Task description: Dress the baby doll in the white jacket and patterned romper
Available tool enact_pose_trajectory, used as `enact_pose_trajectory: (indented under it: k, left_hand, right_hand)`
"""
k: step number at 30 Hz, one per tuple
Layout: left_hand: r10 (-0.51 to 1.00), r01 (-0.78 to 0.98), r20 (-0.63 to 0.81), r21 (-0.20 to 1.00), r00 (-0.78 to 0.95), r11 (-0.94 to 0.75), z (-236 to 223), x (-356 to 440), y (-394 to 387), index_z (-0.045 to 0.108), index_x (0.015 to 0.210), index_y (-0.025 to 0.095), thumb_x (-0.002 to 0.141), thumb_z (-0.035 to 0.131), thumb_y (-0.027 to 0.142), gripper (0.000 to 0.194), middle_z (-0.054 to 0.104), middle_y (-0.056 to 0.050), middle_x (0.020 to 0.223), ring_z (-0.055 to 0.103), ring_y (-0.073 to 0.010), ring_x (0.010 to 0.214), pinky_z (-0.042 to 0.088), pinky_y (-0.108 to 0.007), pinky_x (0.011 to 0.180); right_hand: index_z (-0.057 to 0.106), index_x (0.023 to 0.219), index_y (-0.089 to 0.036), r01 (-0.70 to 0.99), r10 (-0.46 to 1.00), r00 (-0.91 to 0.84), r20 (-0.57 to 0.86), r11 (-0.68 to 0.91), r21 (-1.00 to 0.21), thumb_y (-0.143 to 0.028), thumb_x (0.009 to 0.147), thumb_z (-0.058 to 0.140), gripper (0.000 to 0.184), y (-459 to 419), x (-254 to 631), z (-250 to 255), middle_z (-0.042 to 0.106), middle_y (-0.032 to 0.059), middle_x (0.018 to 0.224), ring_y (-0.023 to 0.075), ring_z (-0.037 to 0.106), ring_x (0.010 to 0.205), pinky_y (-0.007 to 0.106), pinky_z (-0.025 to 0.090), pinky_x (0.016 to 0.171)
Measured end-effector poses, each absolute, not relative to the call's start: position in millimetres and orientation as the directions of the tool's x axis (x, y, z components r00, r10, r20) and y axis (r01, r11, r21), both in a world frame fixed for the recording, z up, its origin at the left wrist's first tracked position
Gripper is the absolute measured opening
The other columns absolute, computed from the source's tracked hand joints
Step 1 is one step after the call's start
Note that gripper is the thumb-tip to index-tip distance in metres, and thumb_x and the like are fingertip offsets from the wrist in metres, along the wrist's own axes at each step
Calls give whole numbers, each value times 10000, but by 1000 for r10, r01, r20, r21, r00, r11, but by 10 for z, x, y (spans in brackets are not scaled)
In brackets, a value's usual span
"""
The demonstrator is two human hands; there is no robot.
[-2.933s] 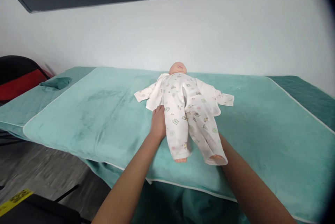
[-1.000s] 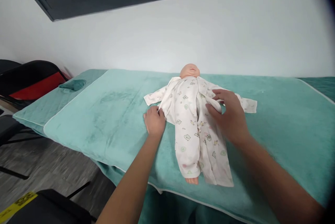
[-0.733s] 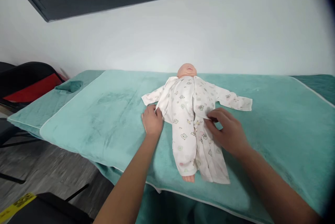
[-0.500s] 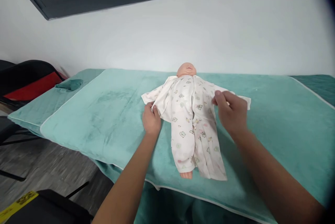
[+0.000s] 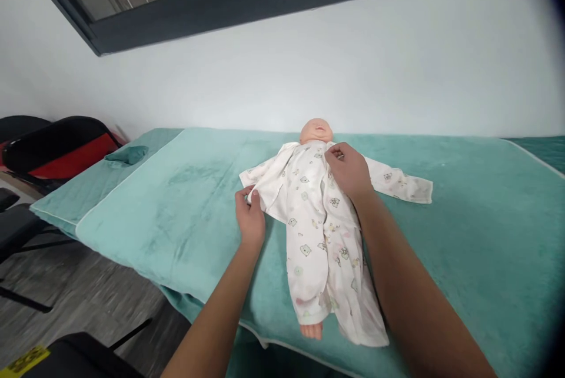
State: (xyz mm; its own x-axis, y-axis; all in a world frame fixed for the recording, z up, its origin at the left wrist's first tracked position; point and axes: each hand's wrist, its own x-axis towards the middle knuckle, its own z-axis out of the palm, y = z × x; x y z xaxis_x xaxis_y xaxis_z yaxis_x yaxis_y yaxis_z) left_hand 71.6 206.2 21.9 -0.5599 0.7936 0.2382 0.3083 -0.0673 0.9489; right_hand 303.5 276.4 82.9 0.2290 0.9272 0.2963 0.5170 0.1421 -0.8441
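Note:
A baby doll (image 5: 316,129) lies on its back, head toward the wall, in a white printed baby romper (image 5: 304,225). The romper's front is parted down the middle, and one bare foot (image 5: 311,331) sticks out of the left leg. At the left, my left hand (image 5: 251,213) is closed, its thumb and fingers pinching the edge of the romper's front flap. Over the upper chest, just below the doll's chin, is my right hand (image 5: 351,173) with curled fingers at the romper's right front edge. Whether cloth is between those fingers is hidden. The right sleeve (image 5: 401,185) stretches out flat.
A green padded cover (image 5: 176,189) lies over the table, against a white wall (image 5: 265,83). Above is a dark window frame (image 5: 189,16). Black and red chairs (image 5: 66,148) stand at the left, and another black seat (image 5: 79,357) is at the lower left.
My right hand has moved from the right sleeve leftward and up to the upper chest. The left hand still pinches the flap, drawn slightly outward. The view has tilted up a little.

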Motion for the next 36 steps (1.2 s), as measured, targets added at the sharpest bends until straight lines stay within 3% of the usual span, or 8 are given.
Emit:
enact_pose_trajectory:
  k: [3,6,9,14,20,24,27,36]
  left_hand:
    - [873,5,125,990,-470,-139,484,870,2112,469,970,229,984,459,416,188,625,-112,1345,662,-210,1112,563,-384,891]
    - [893,113,337,942,-300,-317,743,1142,2081,448,999,247,1023,405,399,160,559,-90,1473,606,-209,1278,554,-411,992]
    - [803,403,592,719,71,-566,895,1427,1980,504,954,232,1019,449,314,118,610,-91,1407,517,-237,1392,494,-481,1107]
    - [492,405,596,286,635,-868,963,1626,1774,621,916,204,968,535,219,101,654,-124,1314,531,-260,1374,498,-466,1133]
    - [604,474,783,481,146,-738,770,1394,1848,626,1116,229,971,516,189,187,614,-92,1414,545,-231,1363,466,-466,1145]
    - [875,353,381,896,-298,-269,518,1233,2160,621,1245,241,1019,439,439,351,604,-87,1438,535,-248,1374,423,-472,1177]
    - [948,150,118,986,-295,-77,484,1220,2328,652,1245,243,1004,397,566,478,662,-86,1361,609,-263,1283,491,-450,1110]
    - [966,457,220,879,-136,-135,809,1474,2143,545,1432,259,984,481,527,525,637,-84,1402,558,-320,1347,433,-542,1149]
  right_hand:
    - [642,815,-224,440,933,229,276,154,-885,-348,827,577,141,2795,3085,842,679,7,824,178,571,739,320,403,738]
    - [656,793,-218,374,939,228,258,160,-914,-340,808,590,140,2828,3116,847,674,4,810,174,565,758,309,410,737]
    - [660,786,-208,312,936,241,256,175,-934,-330,792,603,135,2849,3135,836,665,-3,798,163,559,764,292,417,726]
    - [655,787,-192,275,930,216,296,233,-933,-328,814,581,157,2880,3147,822,642,-13,760,141,540,727,281,417,714]
    - [645,792,-194,249,917,273,290,224,-942,-318,814,571,146,2909,3159,791,636,-2,771,134,549,702,276,439,688]
    - [632,879,-215,258,872,407,272,176,-950,-318,821,539,151,2921,3167,760,630,14,800,132,518,627,259,422,558]
    - [647,896,-216,250,890,376,257,170,-953,-316,805,559,161,2941,3176,759,643,23,848,145,542,684,254,420,542]
    - [671,883,-195,314,943,247,224,141,-939,-314,808,594,160,3037,3258,812,686,31,921,154,577,764,281,452,686]
